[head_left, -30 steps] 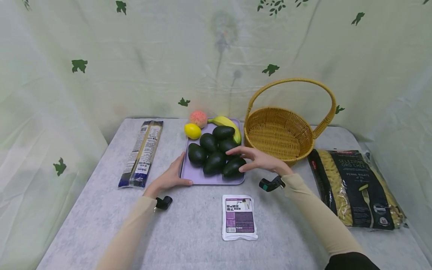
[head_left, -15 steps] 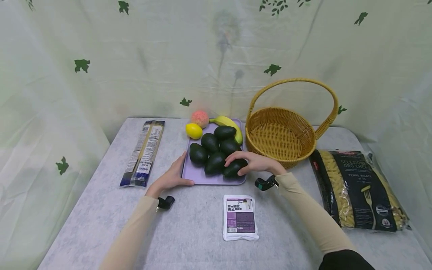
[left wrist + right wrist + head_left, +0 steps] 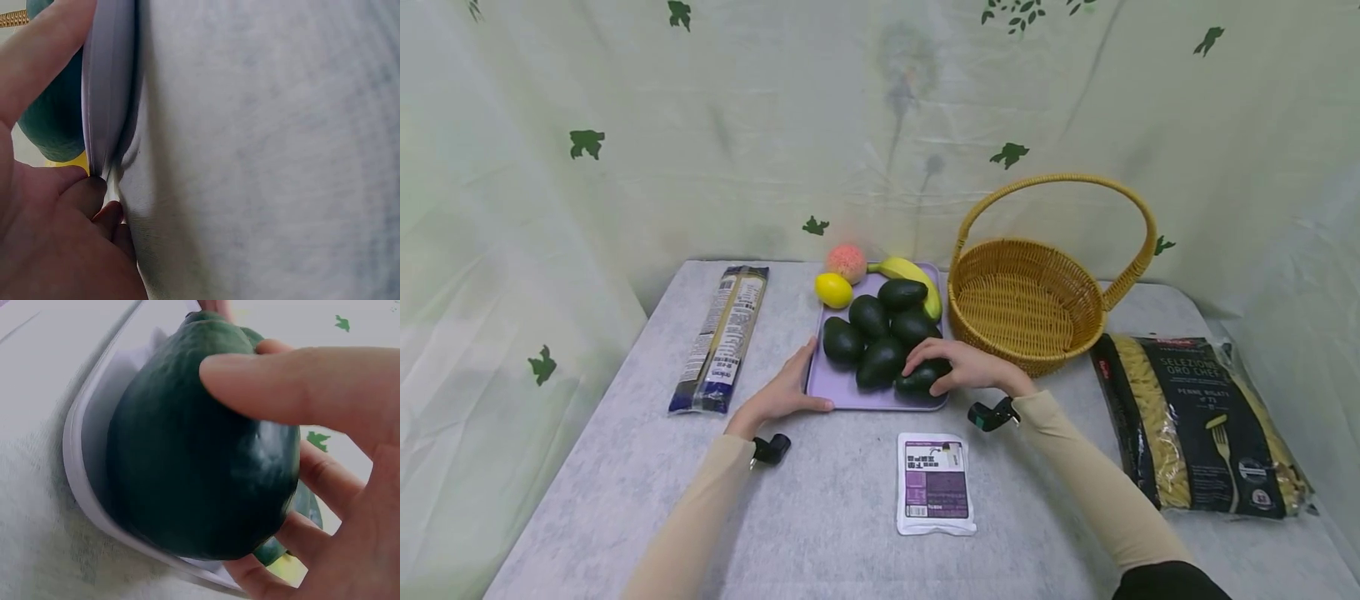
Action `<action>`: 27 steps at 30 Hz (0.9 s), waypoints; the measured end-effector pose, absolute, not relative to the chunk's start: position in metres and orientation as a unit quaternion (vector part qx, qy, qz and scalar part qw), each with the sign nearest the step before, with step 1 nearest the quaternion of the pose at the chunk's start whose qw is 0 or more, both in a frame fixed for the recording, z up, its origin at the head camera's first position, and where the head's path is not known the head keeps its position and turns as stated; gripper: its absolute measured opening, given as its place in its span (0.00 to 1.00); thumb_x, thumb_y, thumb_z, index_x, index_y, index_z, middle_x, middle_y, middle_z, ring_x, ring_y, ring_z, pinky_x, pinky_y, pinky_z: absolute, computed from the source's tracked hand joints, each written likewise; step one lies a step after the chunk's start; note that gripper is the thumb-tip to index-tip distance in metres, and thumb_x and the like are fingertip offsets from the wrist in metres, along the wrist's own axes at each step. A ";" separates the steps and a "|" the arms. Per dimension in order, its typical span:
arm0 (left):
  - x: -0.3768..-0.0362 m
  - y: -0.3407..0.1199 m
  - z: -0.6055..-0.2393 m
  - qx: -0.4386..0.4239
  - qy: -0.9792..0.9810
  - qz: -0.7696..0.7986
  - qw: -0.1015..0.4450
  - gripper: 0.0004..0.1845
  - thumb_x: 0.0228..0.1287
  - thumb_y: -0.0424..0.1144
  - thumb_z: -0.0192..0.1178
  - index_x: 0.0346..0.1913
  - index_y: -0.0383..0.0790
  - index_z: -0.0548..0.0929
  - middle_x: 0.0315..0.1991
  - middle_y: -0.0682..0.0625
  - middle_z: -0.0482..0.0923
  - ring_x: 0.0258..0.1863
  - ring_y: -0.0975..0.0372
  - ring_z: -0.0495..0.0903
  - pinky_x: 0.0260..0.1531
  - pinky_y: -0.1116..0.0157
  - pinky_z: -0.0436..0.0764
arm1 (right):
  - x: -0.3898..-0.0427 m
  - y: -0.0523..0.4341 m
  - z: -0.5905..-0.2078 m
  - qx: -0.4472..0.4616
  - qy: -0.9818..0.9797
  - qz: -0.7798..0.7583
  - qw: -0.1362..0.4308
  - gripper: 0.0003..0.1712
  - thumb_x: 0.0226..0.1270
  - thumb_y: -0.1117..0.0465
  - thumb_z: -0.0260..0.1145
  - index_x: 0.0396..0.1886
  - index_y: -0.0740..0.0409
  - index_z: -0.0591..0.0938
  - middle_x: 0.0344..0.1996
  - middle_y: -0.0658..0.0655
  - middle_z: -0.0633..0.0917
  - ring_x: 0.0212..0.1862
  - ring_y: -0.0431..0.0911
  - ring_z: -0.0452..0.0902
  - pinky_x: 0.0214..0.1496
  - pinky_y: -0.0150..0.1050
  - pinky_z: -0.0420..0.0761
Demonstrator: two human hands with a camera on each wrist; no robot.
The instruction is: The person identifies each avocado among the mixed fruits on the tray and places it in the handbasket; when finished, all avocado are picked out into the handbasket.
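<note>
Now the right hand [image 3: 966, 367] has its fingers curled over the nearest avocado [image 3: 919, 379], which lies at the front right corner of the lilac tray [image 3: 880, 400]. In the right wrist view the thumb [image 3: 300, 384] lies across the top of the fruit and the other fingers wrap under its far side, so this hand is grasping the avocado. The left hand [image 3: 786, 392] is laid flat against the left front edge of the tray, with the thumb along its front rim; its fingers are straight and only press the tray, they close around nothing.

I think the main risk is slipping. The avocado is smooth, rounded and wider at one end, so a grip too near the narrow end could let it roll out of the fingers. It also touches the neighbouring avocado [image 3: 880, 362], and lifting it could disturb the pile, so that one rolls over the low rim onto the desk [image 3: 820, 500]. If the left hand loosens, the light tray may slide.

The avocado is very dark green, almost black, with a slightly pebbled, glossy skin and an egg-like shape. The tray stands near the back middle of the desk, just left of the wicker basket [image 3: 1026, 304].
</note>
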State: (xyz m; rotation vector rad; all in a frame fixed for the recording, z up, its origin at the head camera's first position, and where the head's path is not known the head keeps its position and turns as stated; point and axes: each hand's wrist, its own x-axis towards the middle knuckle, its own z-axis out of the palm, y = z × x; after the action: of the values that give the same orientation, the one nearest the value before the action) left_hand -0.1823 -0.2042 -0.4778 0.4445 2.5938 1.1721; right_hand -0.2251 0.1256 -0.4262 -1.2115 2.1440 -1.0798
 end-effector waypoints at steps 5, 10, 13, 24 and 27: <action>-0.183 -0.204 -0.479 0.155 0.893 0.402 0.130 0.62 0.42 0.50 0.71 0.70 0.36 0.37 0.70 0.39 0.36 0.68 0.51 0.38 0.64 0.52 0.42 | -0.223 0.129 -0.422 -0.413 0.755 -0.445 0.248 0.21 0.51 0.68 0.67 0.48 0.52 0.79 0.51 0.49 0.75 0.55 0.44 0.66 0.59 0.50 0.63; -0.182 -0.204 -0.478 0.152 0.893 0.403 0.130 0.61 0.42 0.49 0.71 0.70 0.36 0.37 0.70 0.39 0.36 0.68 0.50 0.38 0.64 0.52 0.42 | -0.225 0.136 -0.412 -0.376 0.745 -0.491 0.249 0.21 0.57 0.63 0.65 0.52 0.50 0.77 0.52 0.49 0.75 0.53 0.46 0.66 0.55 0.47 0.66; -0.181 -0.204 -0.477 0.151 0.894 0.401 0.130 0.61 0.42 0.48 0.71 0.70 0.35 0.38 0.70 0.39 0.36 0.68 0.50 0.38 0.64 0.52 0.42 | -0.227 0.141 -0.402 -0.349 0.738 -0.521 0.249 0.22 0.60 0.61 0.63 0.56 0.49 0.74 0.53 0.52 0.73 0.51 0.49 0.68 0.52 0.45 0.69; -0.181 -0.204 -0.477 0.146 0.895 0.399 0.131 0.61 0.42 0.48 0.71 0.70 0.35 0.39 0.70 0.40 0.36 0.68 0.50 0.38 0.64 0.52 0.41 | -0.250 0.178 -0.375 -0.278 0.695 -0.622 0.230 0.22 0.66 0.63 0.55 0.61 0.55 0.69 0.61 0.57 0.64 0.59 0.53 0.63 0.54 0.45 0.72; -0.181 -0.204 -0.478 0.145 0.894 0.402 0.133 0.61 0.42 0.48 0.72 0.70 0.36 0.39 0.70 0.40 0.36 0.68 0.50 0.37 0.64 0.52 0.41 | -0.259 0.192 -0.370 -0.264 0.682 -0.640 0.236 0.22 0.68 0.65 0.52 0.61 0.56 0.67 0.60 0.60 0.64 0.56 0.54 0.65 0.51 0.43 0.74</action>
State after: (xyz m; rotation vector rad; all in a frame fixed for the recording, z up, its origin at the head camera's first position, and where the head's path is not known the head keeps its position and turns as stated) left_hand -0.1815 -0.2036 -0.4778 0.4200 2.5950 1.1651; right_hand -0.2589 0.1921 -0.3695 -0.7254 1.8703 -1.7547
